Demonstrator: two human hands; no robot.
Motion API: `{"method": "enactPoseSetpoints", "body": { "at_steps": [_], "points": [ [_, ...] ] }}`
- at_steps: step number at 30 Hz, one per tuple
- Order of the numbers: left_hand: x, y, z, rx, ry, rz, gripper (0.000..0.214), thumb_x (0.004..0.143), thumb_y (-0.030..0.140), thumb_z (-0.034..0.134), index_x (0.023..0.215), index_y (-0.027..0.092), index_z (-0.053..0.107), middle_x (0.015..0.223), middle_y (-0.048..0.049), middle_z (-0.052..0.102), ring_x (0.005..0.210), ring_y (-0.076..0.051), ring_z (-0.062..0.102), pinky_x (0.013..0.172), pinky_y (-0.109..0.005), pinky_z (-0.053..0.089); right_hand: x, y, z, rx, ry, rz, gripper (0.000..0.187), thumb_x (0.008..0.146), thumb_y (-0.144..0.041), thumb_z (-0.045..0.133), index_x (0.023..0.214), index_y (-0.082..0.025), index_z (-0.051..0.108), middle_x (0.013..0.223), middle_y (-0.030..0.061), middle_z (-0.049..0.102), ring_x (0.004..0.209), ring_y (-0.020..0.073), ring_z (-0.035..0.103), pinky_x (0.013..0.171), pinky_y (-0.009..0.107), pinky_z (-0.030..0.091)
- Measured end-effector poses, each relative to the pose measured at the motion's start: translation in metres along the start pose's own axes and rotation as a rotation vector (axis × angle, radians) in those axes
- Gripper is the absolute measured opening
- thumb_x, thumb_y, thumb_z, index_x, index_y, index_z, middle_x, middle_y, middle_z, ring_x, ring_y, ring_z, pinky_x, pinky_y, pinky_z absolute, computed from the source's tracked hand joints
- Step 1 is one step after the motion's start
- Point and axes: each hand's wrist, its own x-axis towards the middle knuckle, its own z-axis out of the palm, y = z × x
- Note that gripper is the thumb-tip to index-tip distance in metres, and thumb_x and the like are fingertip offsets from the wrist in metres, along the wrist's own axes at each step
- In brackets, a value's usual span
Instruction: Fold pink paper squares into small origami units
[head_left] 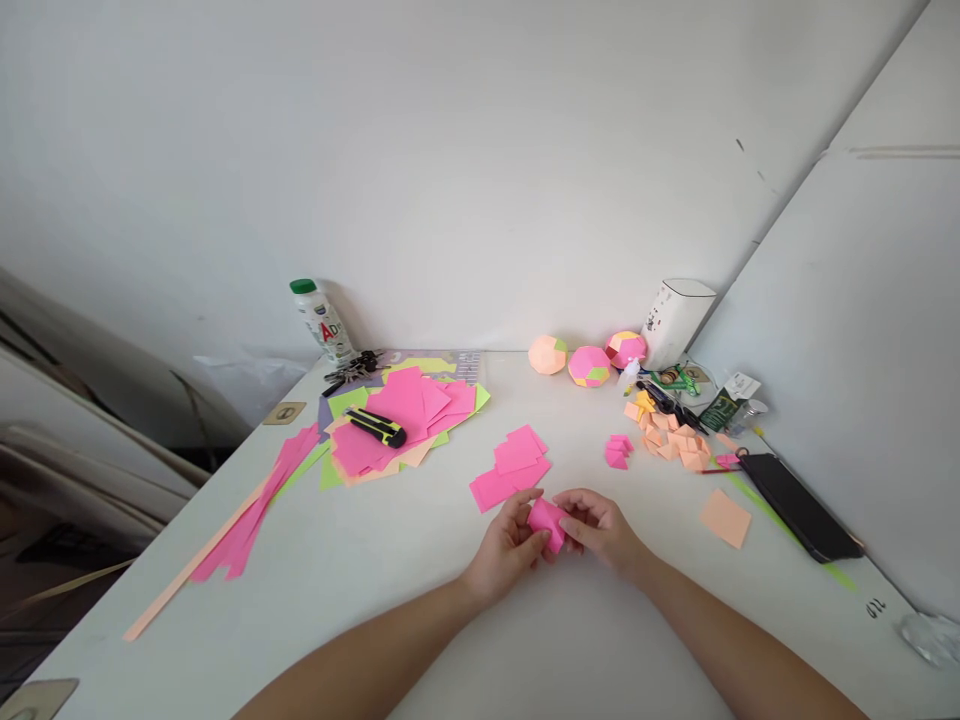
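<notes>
A small pink folded paper [547,521] is held between both hands above the front middle of the table. My left hand [508,548] pinches its left side, thumb in front. On the other side my right hand [600,530] grips the right edge between thumb and fingers. Just beyond the left hand lie several flat pink paper pieces [517,455], overlapping. A little stack of folded pink pieces [618,450] rests beyond the right hand. Farther right is a heap of folded peach pieces [675,440].
Left: a utility knife [375,426] on pink and green sheets [409,405], paper strips [255,510], keys [356,370], a white bottle [324,322]. Back: paper balls [589,366], a white container [675,322]. Right: a peach square [726,518], a black pouch [799,505]. Walls bound the back and right.
</notes>
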Motion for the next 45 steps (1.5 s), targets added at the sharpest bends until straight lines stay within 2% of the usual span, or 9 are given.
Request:
{"method": "enactPoseSetpoints", "body": {
  "at_steps": [7, 20, 26, 32, 45],
  "points": [
    [0.000, -0.002, -0.001, 0.015, -0.001, -0.032, 0.056, 0.075, 0.042, 0.065, 0.120, 0.019, 0.042, 0.082, -0.0030, 0.063, 0.065, -0.014, 0.061, 0.053, -0.024, 0.043, -0.001, -0.001, 0.002, -0.016, 0.002, -0.029, 0.027, 0.078, -0.038, 0.065, 0.095, -0.017, 0.063, 0.066, 0.0004, 0.063, 0.055, 0.0130, 0.057, 0.049, 0.026, 0.045],
    [-0.001, -0.002, 0.001, 0.015, 0.000, -0.091, 0.048, 0.075, 0.037, 0.066, 0.115, 0.018, 0.047, 0.075, -0.0017, 0.063, 0.065, -0.014, 0.060, 0.055, -0.025, 0.041, -0.005, -0.008, 0.006, -0.166, 0.054, -0.099, 0.014, 0.080, -0.027, 0.060, 0.090, -0.018, 0.065, 0.075, 0.0015, 0.059, 0.062, 0.0126, 0.054, 0.054, 0.025, 0.045],
    [-0.001, -0.004, 0.002, 0.009, -0.013, -0.065, 0.048, 0.075, 0.038, 0.065, 0.115, 0.017, 0.048, 0.075, -0.0019, 0.064, 0.066, -0.015, 0.059, 0.057, -0.026, 0.041, -0.003, -0.003, 0.003, -0.201, 0.058, -0.113, 0.015, 0.079, -0.028, 0.060, 0.090, -0.018, 0.063, 0.074, 0.0018, 0.059, 0.062, 0.0130, 0.054, 0.053, 0.024, 0.044],
    [-0.001, -0.004, 0.002, 0.034, -0.010, -0.064, 0.048, 0.076, 0.039, 0.064, 0.115, 0.015, 0.048, 0.071, -0.0016, 0.062, 0.065, -0.015, 0.058, 0.058, -0.027, 0.042, -0.003, -0.006, 0.005, -0.234, 0.036, -0.165, 0.011, 0.079, -0.021, 0.058, 0.087, -0.017, 0.064, 0.077, 0.0027, 0.062, 0.067, 0.0140, 0.056, 0.059, 0.025, 0.046],
    [-0.002, -0.005, 0.001, 0.048, -0.007, -0.056, 0.043, 0.077, 0.031, 0.061, 0.115, 0.015, 0.048, 0.071, -0.0007, 0.062, 0.064, -0.013, 0.057, 0.059, -0.027, 0.043, -0.005, -0.010, 0.008, -0.357, 0.070, -0.244, 0.011, 0.079, -0.017, 0.056, 0.084, -0.017, 0.065, 0.077, 0.0042, 0.064, 0.069, 0.0157, 0.059, 0.061, 0.026, 0.047]
  ]
}}
